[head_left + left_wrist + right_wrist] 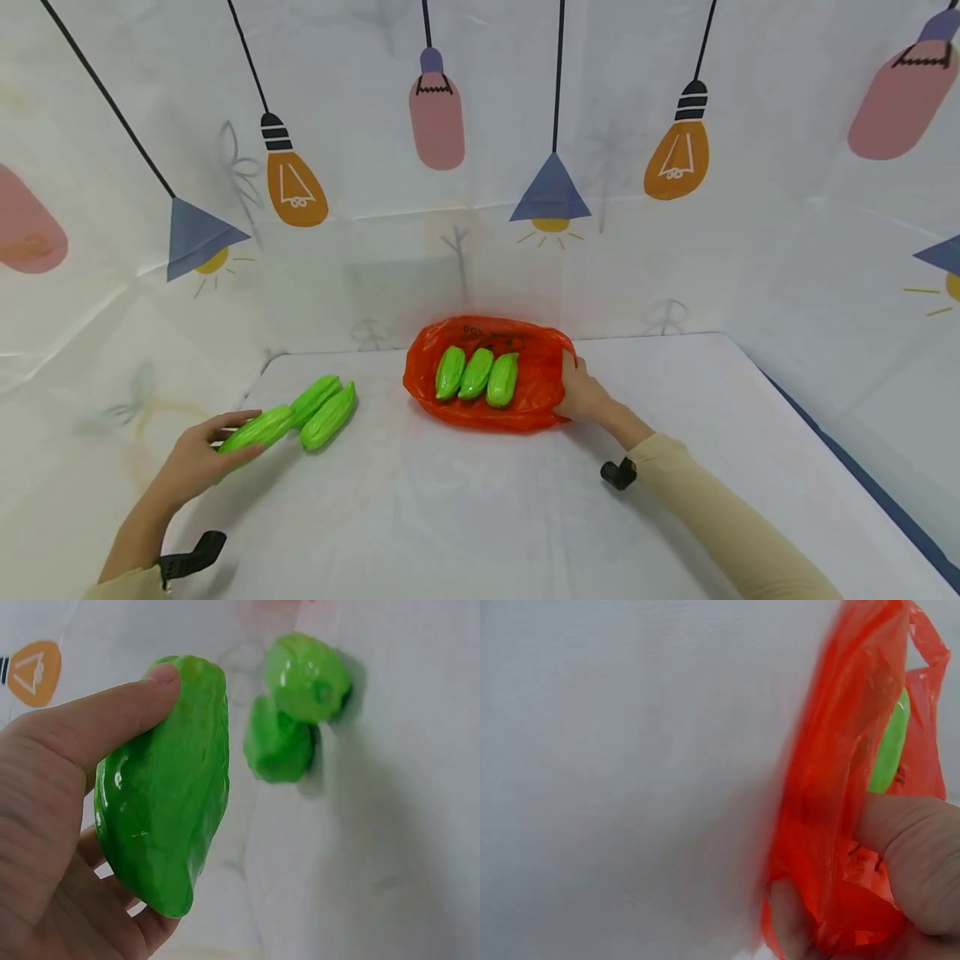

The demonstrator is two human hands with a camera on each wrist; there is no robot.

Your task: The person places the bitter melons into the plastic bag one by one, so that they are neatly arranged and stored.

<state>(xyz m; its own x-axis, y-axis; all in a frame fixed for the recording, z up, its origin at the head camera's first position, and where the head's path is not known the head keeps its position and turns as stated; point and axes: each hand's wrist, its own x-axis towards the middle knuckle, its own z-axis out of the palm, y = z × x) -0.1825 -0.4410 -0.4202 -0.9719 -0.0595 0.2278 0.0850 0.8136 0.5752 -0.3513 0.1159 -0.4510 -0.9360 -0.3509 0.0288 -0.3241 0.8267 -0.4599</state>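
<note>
In the head view my left hand [197, 457] holds a glossy green ridged gourd [258, 429] at the left of the table. The left wrist view shows the thumb along one side of this gourd [165, 787] and fingers behind it. Just beyond it, two similar gourds [328, 417] lie side by side on the table. A red plastic bag [540, 387] lies with its mouth spread, and three green gourds [476, 373] rest inside. My right hand [583, 392] grips the bag's right edge, thumb inside and a finger outside the red film [817, 787].
The white tabletop [450, 517] extends in front of the bag. A white sheet [480, 275] printed with hanging lamps stands behind and at both sides. Black wrist cameras, left [193, 557] and right [618, 474], are strapped to the wrists.
</note>
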